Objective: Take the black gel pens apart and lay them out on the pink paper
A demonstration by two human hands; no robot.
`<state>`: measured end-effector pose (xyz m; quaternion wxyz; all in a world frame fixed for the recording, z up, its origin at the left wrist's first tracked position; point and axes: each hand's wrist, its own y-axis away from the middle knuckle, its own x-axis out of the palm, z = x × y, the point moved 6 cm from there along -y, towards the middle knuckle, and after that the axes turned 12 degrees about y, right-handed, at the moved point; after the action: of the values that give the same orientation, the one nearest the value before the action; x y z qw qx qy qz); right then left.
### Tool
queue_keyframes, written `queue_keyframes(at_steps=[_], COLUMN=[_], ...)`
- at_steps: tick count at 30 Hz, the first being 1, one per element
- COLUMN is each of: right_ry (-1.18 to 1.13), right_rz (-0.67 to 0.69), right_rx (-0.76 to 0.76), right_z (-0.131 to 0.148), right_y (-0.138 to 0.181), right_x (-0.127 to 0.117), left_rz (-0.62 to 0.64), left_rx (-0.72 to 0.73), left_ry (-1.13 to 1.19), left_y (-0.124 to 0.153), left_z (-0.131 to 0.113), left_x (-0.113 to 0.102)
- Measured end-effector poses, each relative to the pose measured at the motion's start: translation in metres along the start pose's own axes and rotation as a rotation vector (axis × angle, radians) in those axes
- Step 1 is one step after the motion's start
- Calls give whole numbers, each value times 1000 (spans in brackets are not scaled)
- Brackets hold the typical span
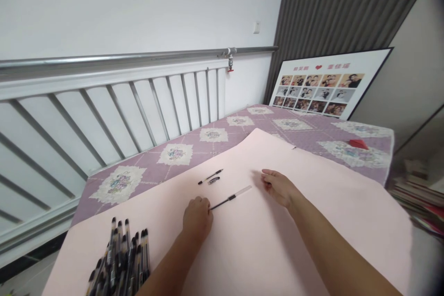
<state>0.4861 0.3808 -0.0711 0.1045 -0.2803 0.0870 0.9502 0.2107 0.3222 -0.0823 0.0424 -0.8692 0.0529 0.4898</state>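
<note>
My left hand (197,216) is closed on the end of a partly taken-apart pen (231,197). Out of the fingers runs a thin dark refill, leading to a black grip and a clear barrel that points right. To the right of the barrel's tip my right hand (277,186) hovers over the pink sheet, fingers loosely bent and apart, with nothing visible in them. Beyond the left hand lie a thin black-ended pen part (211,176) and a short black pen cap (214,181). Several capped black pens (120,256) are heaped beside my left forearm.
A pink sheet (329,203) covers much of the table over a purple floral tablecloth (213,135). A small dark piece (294,148) and a folded red paper (358,144) lie farther back. A white radiator (121,115) borders the left side; a photo board (322,85) leans behind.
</note>
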Motion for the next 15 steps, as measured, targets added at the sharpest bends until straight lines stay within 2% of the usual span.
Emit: queue_keyframes(at_steps=[3, 6, 11, 15], right_ry=[-151, -206, -72, 66], right_rz=[54, 98, 74, 70], right_rx=[20, 14, -45, -97], right_z=[7, 14, 19, 20], right_y=[10, 25, 45, 57], right_x=[9, 23, 38, 47], left_rz=[-4, -4, 13, 2], left_rx=[-5, -9, -10, 15], left_ry=[14, 32, 85, 155], left_y=[0, 0, 1, 10], left_z=[1, 1, 2, -1], left_x=[0, 0, -3, -18])
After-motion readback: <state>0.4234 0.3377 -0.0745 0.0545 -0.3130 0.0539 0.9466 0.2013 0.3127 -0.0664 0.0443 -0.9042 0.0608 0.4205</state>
